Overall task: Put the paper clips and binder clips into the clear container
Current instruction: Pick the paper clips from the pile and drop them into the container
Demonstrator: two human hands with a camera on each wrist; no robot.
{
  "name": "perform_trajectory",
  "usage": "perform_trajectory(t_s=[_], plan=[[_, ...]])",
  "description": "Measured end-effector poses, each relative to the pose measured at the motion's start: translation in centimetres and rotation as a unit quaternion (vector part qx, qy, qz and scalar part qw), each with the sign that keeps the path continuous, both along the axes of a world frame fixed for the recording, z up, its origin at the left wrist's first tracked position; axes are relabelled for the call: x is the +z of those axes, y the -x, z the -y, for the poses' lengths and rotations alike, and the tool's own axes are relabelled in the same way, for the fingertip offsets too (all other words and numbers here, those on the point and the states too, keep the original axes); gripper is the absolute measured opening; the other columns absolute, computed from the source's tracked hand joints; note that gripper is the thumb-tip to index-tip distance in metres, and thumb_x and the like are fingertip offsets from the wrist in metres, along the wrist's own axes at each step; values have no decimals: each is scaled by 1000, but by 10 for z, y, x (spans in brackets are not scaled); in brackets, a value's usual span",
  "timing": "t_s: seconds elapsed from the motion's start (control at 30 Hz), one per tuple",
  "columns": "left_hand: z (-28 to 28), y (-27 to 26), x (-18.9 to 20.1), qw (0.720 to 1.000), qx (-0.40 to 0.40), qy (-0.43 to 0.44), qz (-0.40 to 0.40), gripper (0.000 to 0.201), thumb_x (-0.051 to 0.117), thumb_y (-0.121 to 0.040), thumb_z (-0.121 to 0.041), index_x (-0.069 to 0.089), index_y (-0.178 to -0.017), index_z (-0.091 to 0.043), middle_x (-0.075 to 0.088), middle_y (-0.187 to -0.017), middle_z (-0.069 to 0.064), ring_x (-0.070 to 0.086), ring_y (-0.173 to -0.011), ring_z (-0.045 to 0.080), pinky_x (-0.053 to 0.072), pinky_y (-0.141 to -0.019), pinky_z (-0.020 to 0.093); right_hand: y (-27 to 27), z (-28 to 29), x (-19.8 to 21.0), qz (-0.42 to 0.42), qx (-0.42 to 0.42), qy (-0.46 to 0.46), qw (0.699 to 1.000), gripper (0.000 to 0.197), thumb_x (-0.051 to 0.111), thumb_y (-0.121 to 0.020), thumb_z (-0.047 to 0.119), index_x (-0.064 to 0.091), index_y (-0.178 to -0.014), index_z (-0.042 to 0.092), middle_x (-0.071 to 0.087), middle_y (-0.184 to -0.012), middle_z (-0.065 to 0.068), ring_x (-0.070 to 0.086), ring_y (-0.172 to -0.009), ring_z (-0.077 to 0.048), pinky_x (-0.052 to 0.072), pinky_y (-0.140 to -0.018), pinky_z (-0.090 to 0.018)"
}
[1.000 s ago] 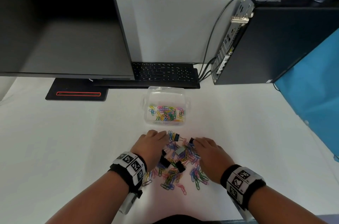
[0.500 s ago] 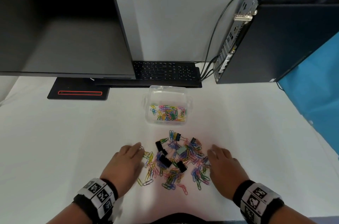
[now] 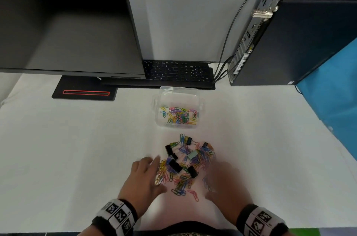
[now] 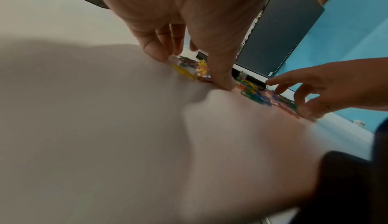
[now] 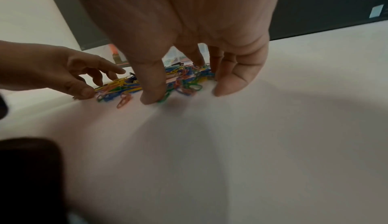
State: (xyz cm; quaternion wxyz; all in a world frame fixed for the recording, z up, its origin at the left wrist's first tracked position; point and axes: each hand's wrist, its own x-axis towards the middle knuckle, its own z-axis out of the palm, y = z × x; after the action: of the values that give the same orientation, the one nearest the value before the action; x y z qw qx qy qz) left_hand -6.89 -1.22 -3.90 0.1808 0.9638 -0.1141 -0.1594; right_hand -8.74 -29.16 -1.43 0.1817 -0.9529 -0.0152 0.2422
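Note:
A loose pile of coloured paper clips (image 3: 183,175) mixed with black binder clips (image 3: 174,166) and one pale green binder clip (image 3: 192,155) lies on the white table. Behind it stands the clear container (image 3: 177,98), with several paper clips inside. My left hand (image 3: 149,172) is at the pile's left edge, its fingers (image 4: 153,51) and thumb touching the table and the outer clips (image 4: 189,71). At the right edge, blurred, is my right hand (image 3: 222,179). Its spread fingertips (image 5: 153,94) rest on the outermost clips (image 5: 184,79). Neither hand holds anything.
A black keyboard (image 3: 177,71) lies right behind the container. The monitor (image 3: 67,23) and its base (image 3: 85,90) stand at the back left. A black computer case (image 3: 299,38) with cables is at the back right. The table's near edge is just under my wrists.
Both hands pulled back off the top of the pile toward me, spread apart, and are now closing in on it from the left and right. The clips are slightly scattered.

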Motion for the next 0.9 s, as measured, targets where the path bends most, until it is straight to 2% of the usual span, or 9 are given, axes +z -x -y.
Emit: perform_trajectory(t_s=[0.07, 0.13, 0.2, 0.3, 0.5, 0.6, 0.7, 0.8, 0.9], plan=[[12, -11, 3, 1000, 13, 17, -11, 81, 70, -74, -52, 35, -141, -25, 38, -127, -1, 33, -111, 20, 40, -97, 31, -14, -11, -3, 26, -23, -33, 999, 88, 70, -77, 41, 17, -146, 29, 29, -133, 1, 33, -110, -23, 48, -88, -35], [21, -21, 6, 999, 26, 32, -2, 55, 69, -76, -48, 49, -124, -28, 41, -112, -5, 37, -99, 17, 44, -86, 30, -28, -20, -6, 43, -38, -49, 997, 71, 66, -83, 34, 26, -142, 29, 32, -132, -2, 36, -108, -24, 50, -86, -36], [27, -28, 6, 998, 49, 49, 0, 29, 68, -79, -44, 56, -100, -29, 39, -96, -7, 39, -86, 16, 45, -71, 30, -41, -26, -8, 44, -44, -51, 997, 58, 62, -87, 31, 34, -137, 28, 34, -130, -4, 40, -108, -26, 50, -85, -39], [33, -37, 4, 996, 68, 61, 0, 14, 68, -81, -32, 57, -88, -25, 38, -87, -5, 41, -78, 17, 38, -61, 28, -52, -31, -11, 45, -29, -40, 998, 49, 62, -89, 26, 39, -132, 28, 36, -132, -6, 46, -107, -30, 52, -83, -43], [37, -46, 10, 993, 100, 63, -23, 11, 58, -79, -7, 53, -79, -18, 41, -82, -1, 42, -66, 21, 32, -56, 29, -58, -28, -12, 46, -18, -49, 998, 35, 52, -87, 7, 48, -119, 20, 43, -125, -8, 54, -96, -30, 49, -76, -37], [36, -48, 14, 992, 111, 51, -39, 13, 53, -77, -1, 54, -78, -13, 43, -82, 2, 44, -62, 24, 34, -55, 29, -59, -21, -11, 33, -25, -61, 997, 26, 55, -85, 8, 51, -108, 18, 47, -115, -5, 55, -87, -27, 44, -71, -32], [32, -50, 17, 991, 118, 45, -52, 13, 53, -77, -2, 54, -74, -15, 46, -80, 1, 49, -60, 24, 35, -55, 27, -61, -15, -9, 24, -34, -64, 997, 17, 50, -86, 7, 47, -91, 23, 46, -97, -1, 51, -75, -24, 39, -65, -30], [26, -54, 20, 987, 130, 45, -79, 14, 55, -78, -6, 55, -70, -18, 50, -79, -1, 53, -61, 19, 37, -54, 25, -64, -7, -6, 3, -39, -69, 997, 21, 49, -86, 8, 39, -79, 26, 45, -85, 2, 50, -72, -22, 34, -59, -28], [19, -59, 25, 974, 172, 63, -135, 18, 55, -77, -6, 62, -70, -21, 59, -75, -5, 58, -62, 11, 41, -52, 19, -67, 4, -3, -39, -57, -101, 992, 20, 55, -82, 10, 45, -72, 25, 52, -81, 1, 54, -70, -21, 42, -59, -31]])
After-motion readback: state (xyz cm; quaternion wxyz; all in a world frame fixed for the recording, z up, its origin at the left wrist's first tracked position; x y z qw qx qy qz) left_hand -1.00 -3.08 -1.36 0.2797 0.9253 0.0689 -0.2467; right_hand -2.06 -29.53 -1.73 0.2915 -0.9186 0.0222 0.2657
